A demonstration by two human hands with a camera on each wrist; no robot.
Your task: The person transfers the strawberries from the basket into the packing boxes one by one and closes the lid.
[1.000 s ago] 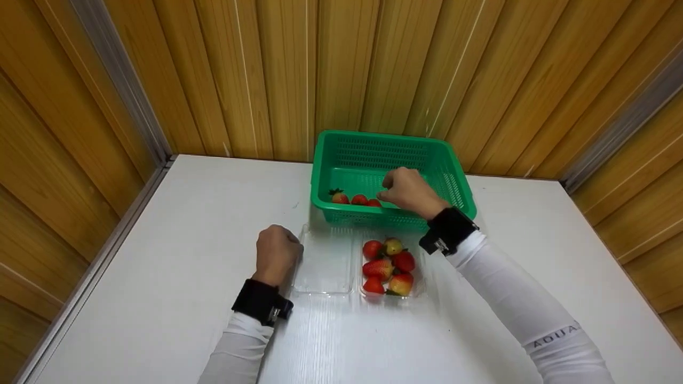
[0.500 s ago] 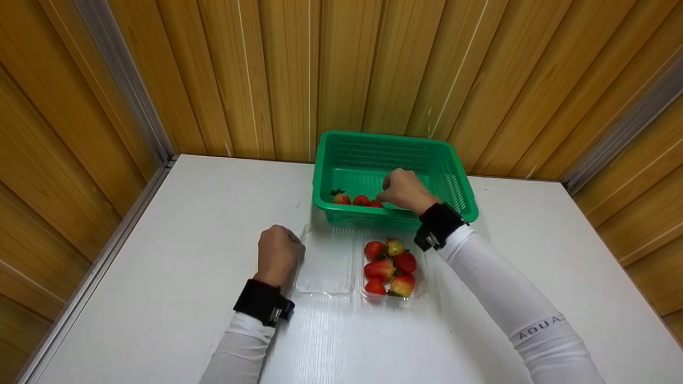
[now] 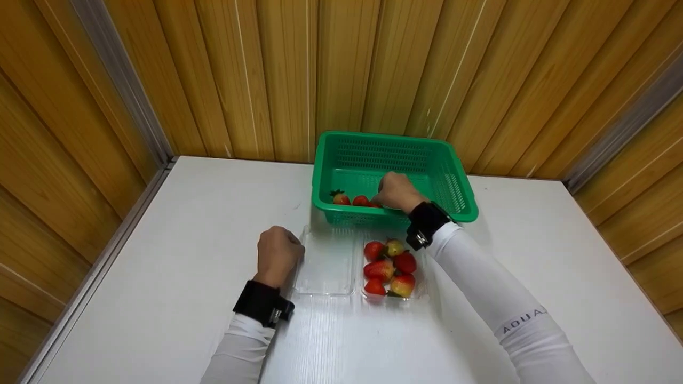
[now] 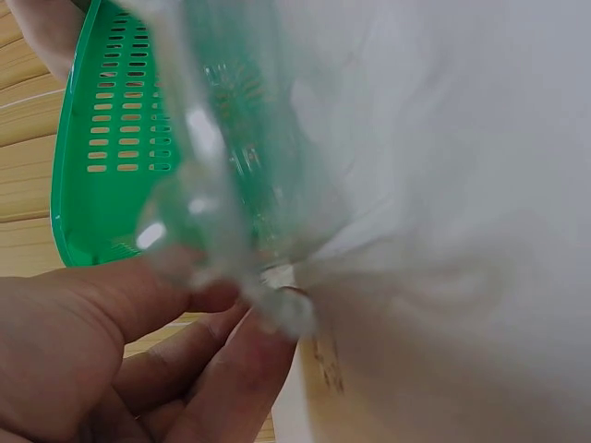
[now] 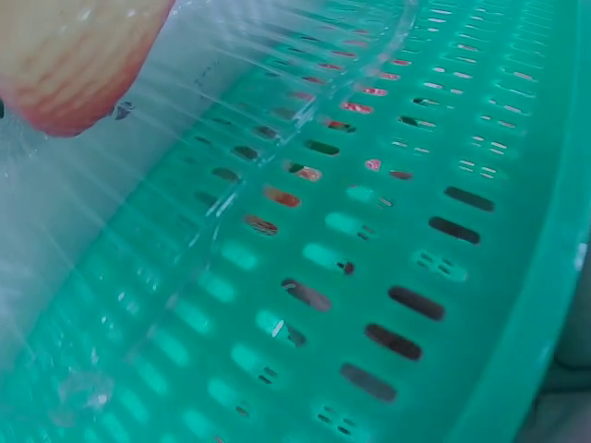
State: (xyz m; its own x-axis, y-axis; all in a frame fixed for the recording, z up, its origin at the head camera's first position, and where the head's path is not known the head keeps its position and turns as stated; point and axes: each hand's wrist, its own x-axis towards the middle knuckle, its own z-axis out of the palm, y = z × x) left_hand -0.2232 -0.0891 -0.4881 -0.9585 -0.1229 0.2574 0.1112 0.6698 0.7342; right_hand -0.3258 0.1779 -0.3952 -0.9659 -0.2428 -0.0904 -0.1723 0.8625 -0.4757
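Observation:
My left hand [image 3: 278,256] pinches the left edge of a clear plastic clamshell box [image 3: 324,269], which lies unfolded on the table. Up close in the left wrist view, thumb and fingers [image 4: 245,369] hold its rim. Several strawberries [image 3: 380,270] fill the right half of the box; one strawberry [image 5: 78,60] shows in the right wrist view. Inside the green basket [image 3: 381,136], my right hand [image 3: 399,191] reaches down at the rightmost strawberry [image 3: 375,205] of a short row. The rim and the hand hide its fingertips, so whether it grips the fruit cannot be seen.
The basket stands just behind the box, its slotted front wall [image 5: 388,268] close to the right wrist. Two more strawberries [image 3: 360,200] lie beside the one at my hand. Wood-patterned panels [image 3: 347,69] enclose the white table [image 3: 160,256] at back and sides.
My right hand has moved slightly left and lower inside the basket, onto the rightmost strawberry. The left hand and the box have stayed in place.

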